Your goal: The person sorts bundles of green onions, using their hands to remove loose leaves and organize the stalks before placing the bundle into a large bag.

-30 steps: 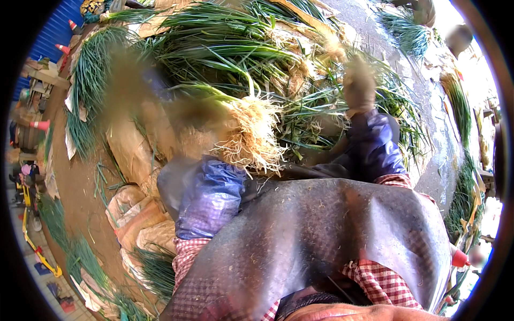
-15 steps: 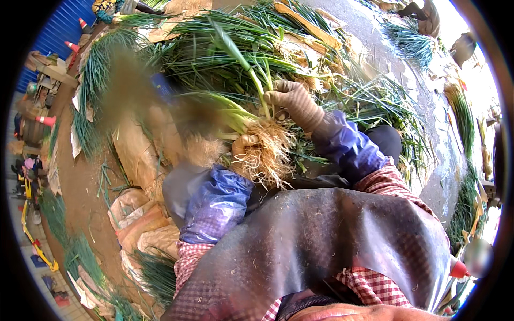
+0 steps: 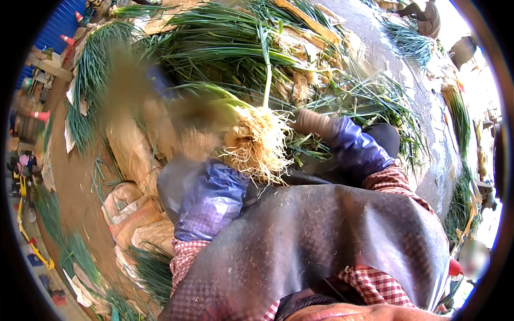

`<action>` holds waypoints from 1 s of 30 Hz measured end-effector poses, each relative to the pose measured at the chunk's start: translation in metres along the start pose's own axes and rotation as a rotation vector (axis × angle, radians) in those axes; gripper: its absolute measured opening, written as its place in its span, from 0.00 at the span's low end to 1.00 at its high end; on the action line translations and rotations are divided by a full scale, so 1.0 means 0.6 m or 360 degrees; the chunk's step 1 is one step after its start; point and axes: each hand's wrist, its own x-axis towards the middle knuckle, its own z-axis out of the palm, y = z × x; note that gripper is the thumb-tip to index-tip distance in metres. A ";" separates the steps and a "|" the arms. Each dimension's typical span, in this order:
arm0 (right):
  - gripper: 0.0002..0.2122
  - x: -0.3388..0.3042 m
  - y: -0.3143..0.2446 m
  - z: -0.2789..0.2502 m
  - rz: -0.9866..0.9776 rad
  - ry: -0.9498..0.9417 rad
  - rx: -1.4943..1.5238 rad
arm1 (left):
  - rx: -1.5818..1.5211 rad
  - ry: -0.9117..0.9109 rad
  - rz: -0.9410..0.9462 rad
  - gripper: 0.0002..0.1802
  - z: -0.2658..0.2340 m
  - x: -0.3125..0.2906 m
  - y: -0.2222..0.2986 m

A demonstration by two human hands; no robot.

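Observation:
My left hand is mostly hidden behind the pale, tangled roots (image 3: 259, 142) of a bunch of green onions (image 3: 222, 99), which it grips near the root end. The leaves of the bunch point up and to the left, partly lost behind a dark smear in the picture. One stalk (image 3: 267, 85) stands upright beside the others, its white shaft rising from the roots. My right hand (image 3: 310, 122), in a tan glove, is just right of the roots. Its fingers are blurred and turned from sight. Blue sleeve covers (image 3: 211, 195) protect both forearms.
A large heap of green onions (image 3: 214, 40) lies ahead, with loose leaves (image 3: 375, 101) to the right. Tan sacks (image 3: 131, 150) lie on my left. More onion bundles (image 3: 99, 80) line the far left, near traffic cones (image 3: 67, 40). A dark apron (image 3: 300, 235) covers my lap.
My right hand has let go of the upright stalk and moved down and right of the roots. The stalk now stands straighter among the bunch in my left hand.

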 end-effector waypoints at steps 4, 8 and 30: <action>0.17 0.012 -0.155 -0.026 -0.0312 0.0096 0.1662 | 0.0101 0.0162 -0.0124 0.33 -0.041 0.024 0.001; 0.16 -0.002 -0.220 -0.044 -0.0336 0.0242 0.1657 | 0.0371 0.0298 -0.0059 0.26 -0.033 0.018 -0.007; 0.09 0.026 -0.073 -0.023 -0.0754 0.0439 0.0314 | 0.0424 0.0330 0.0011 0.27 -0.058 0.025 0.000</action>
